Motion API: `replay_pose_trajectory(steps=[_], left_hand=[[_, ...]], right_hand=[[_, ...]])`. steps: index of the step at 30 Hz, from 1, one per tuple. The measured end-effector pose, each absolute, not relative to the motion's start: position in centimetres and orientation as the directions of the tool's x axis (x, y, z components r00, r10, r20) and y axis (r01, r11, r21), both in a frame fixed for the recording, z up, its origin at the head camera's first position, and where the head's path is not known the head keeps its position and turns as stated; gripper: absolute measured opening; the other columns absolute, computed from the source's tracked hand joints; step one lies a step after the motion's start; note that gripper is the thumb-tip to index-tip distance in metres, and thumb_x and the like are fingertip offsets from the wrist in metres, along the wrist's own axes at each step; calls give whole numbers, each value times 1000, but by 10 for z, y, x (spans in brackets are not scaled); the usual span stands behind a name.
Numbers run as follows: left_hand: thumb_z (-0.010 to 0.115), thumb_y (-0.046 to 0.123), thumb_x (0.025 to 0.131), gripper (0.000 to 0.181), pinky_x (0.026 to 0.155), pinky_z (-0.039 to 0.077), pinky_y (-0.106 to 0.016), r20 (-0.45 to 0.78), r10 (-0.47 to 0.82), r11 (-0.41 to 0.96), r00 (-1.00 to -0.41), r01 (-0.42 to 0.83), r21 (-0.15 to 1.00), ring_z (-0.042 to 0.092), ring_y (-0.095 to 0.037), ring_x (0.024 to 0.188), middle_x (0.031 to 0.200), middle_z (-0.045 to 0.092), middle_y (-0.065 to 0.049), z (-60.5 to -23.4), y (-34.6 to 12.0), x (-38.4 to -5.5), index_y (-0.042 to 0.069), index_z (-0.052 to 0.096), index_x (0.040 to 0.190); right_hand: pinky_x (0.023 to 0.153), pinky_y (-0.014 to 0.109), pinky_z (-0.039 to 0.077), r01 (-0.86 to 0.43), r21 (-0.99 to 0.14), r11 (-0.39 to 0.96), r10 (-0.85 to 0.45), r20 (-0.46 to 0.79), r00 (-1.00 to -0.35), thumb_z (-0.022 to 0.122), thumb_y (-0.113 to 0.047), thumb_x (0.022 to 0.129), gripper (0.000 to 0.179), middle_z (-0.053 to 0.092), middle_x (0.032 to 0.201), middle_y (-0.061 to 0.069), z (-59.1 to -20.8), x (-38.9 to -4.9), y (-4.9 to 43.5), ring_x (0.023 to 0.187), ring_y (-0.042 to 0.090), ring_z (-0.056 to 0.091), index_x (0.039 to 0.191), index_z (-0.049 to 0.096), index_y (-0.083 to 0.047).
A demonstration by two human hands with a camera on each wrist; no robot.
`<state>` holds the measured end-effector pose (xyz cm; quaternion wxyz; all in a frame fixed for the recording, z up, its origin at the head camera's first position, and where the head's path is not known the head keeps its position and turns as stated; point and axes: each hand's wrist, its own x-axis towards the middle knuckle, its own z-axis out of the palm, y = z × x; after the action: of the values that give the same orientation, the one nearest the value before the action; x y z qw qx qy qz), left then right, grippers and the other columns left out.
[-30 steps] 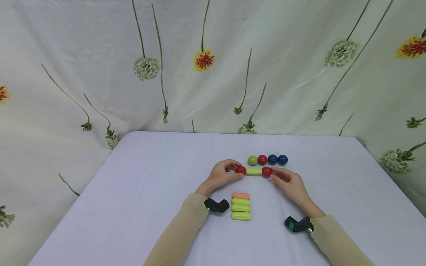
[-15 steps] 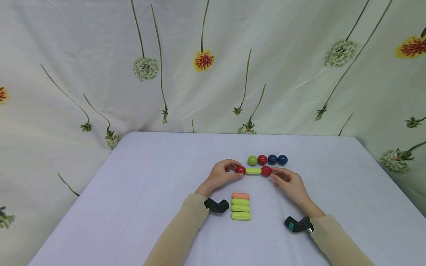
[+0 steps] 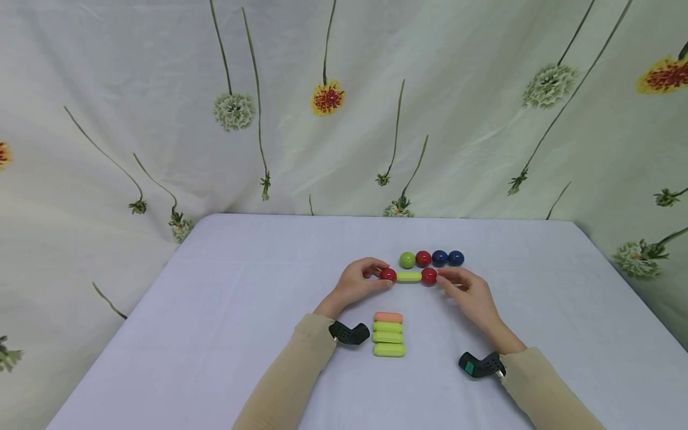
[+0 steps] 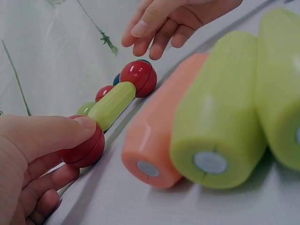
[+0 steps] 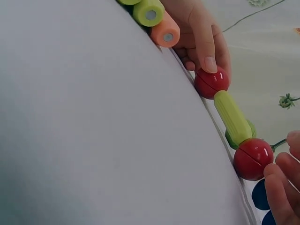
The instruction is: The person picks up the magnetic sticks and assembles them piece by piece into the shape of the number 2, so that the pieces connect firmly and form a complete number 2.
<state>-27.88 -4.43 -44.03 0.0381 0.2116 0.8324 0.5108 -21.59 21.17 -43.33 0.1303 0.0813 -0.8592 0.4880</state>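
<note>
Head: soft, even light, faint shadows; white floral-print fabric backdrop point(image 3: 473, 119) dimmer at right | Left wrist: muted; small white glints on right-hand glossy red ball point(image 4: 138, 78), lime-green faceted rod point(image 4: 220, 117) slightly soft | Right wrist: dim, white cloth-covered table point(image 5: 93, 117) darkening toward near side

Lying in line on the worktop point(image 3: 269, 269): glossy red ball point(image 3: 389, 275), ribbed yellow-green rod point(image 3: 409, 277), second red ball point(image 3: 429, 276), touching end to end.

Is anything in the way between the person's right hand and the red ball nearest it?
No, nothing visible. The right hand's fingertips are right beside that red ball. The green stick meets its opposite side, and the row of balls lies behind.
</note>
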Motion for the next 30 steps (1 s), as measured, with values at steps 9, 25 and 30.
replay_pose_trajectory(steps=[9,25,30], left_hand=[[76,25,79,35,85,42,-32,159,395,380,-905,318,869,56,-13,95,96,65,3,-439,-44,-277,14,67,111],[76,26,79,35,85,41,-33,171,402,363,-900,328,872,57,-13,94,97,65,2,-439,-45,-277,13,67,110],[75,26,79,35,85,42,-32,174,401,368,-899,333,868,57,-13,94,97,65,3,-438,-44,-277,13,67,110]], right_hand=[[73,21,50,-295,-822,487,-101,283,-954,64,-23,90,28,66,104,7,-421,-208,196,87,16,60,112,66,-5],[75,25,51,-308,-819,483,-231,220,-948,67,-22,88,26,67,100,1,-421,-196,170,86,14,62,108,67,-6],[75,26,50,-321,-809,493,-265,212,-941,69,-23,87,26,68,99,0,-425,-193,165,88,15,62,107,67,-7]])
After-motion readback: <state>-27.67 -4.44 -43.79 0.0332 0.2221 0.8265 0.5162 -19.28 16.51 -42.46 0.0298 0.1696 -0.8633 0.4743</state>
